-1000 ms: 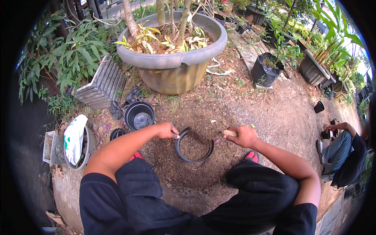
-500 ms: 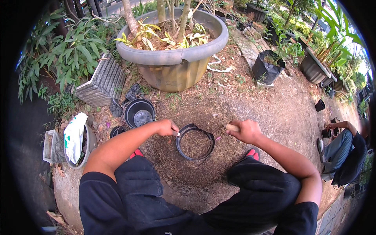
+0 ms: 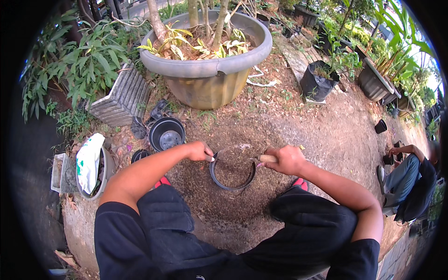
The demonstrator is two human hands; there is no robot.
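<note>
Between my feet sits a round black plastic pot (image 3: pixel 232 188), its rim showing as a dark ring around brown soil mix (image 3: pixel 233 170). My left hand (image 3: pixel 199 151) is closed at the rim's upper left, pinching its edge between thumb and fingers. On the other side, my right hand (image 3: pixel 288 160) is wrapped around a short wooden handle (image 3: pixel 268 158) that points left over the rim. The handle's working end is blurred against the soil, so the tool's kind cannot be made out. The rim's far part is hard to see.
Beyond my left arm stand a black pot (image 3: pixel 166 134) and a grey pot (image 3: pixel 110 170) with a white sack (image 3: pixel 89 161). A huge planter (image 3: pixel 205 70) rises ahead. A black planting bag (image 3: pixel 319 80) is farther right. Another person (image 3: pixel 410 182) squats at the far right.
My right hand has moved left with the wooden handle, bringing it to the pot's rim. The rim's far part, plain before, now blends into the soil. My left hand stays at the rim.
</note>
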